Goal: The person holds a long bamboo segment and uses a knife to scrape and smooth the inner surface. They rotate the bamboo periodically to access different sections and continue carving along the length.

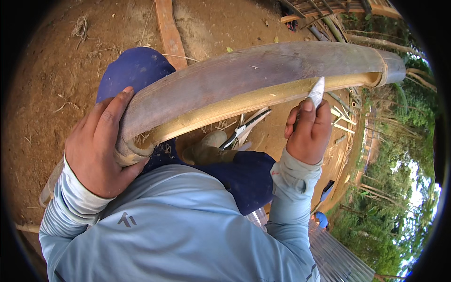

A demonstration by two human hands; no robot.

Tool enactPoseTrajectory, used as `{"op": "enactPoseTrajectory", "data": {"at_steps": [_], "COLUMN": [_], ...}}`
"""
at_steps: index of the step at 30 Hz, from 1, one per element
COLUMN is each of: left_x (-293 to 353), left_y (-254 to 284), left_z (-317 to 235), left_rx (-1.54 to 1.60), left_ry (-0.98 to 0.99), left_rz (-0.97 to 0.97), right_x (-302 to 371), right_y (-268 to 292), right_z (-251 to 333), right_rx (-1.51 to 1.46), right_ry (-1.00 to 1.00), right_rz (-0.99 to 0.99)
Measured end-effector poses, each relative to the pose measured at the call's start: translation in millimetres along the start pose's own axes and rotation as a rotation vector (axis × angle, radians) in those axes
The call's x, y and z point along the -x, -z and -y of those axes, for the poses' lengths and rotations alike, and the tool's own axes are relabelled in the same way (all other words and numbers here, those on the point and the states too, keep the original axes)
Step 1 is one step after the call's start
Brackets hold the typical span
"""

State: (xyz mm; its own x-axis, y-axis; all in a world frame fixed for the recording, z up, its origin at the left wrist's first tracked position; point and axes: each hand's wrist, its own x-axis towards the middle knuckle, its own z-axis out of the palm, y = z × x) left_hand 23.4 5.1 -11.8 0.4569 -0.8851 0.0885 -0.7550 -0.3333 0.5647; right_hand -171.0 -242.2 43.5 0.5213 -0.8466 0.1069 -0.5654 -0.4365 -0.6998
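Brown earthen ground (66, 47) spreads under everything, and green trees (394, 225) fill the right side of the view. The person's light-blue shirt (178, 235) takes up the lower middle, and just beyond it the bamboo tube (235, 66), thick and greyish, runs from the left hand up to the upper right, crossing in front of a knee in dark-blue trousers (134, 70). A long opening is cut along the tube's side nearest the person, baring a yellowish inside. At lower right lies a corrugated sheet (338, 254); a reddish plank (169, 33) lies on the ground past the knee. The left hand (101, 145) is clamped on the tube's near end — fingers over the outside, thumb below the rim. The right hand (307, 129) is closed in a fist around a tool whose handle is hidden by the fingers. Below the tube, near a muddy boot (206, 146), lies a saw with a black-and-white handle (230, 139). Pale split strips (344, 126) are scattered to the right of the right hand. Smallest is the tool's pale, pointed blade (317, 90), aimed upward at the opening — whether it touches the bamboo, I cannot tell.
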Motion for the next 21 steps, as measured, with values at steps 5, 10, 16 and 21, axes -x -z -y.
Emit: {"op": "enactPoseTrajectory", "data": {"at_steps": [5, 10, 16, 21], "left_x": [-1, -1, -2, -1], "left_y": [-1, -1, -1, -1], "left_z": [0, 0, 1, 1], "left_rx": [0.007, -0.008, 0.003, 0.004], "left_ry": [0.004, -0.003, -0.005, -0.008], "left_rz": [0.010, 0.011, 0.009, 0.007], "right_x": [25, 11, 11, 33], "right_y": [-17, -12, -14, -30], "right_z": [-16, -4, 5, -11], "right_rx": [0.213, 0.053, 0.040, 0.261], "right_ry": [0.246, 0.018, 0.058, 0.270], "right_rz": [0.209, 0.059, 0.074, 0.231]}}
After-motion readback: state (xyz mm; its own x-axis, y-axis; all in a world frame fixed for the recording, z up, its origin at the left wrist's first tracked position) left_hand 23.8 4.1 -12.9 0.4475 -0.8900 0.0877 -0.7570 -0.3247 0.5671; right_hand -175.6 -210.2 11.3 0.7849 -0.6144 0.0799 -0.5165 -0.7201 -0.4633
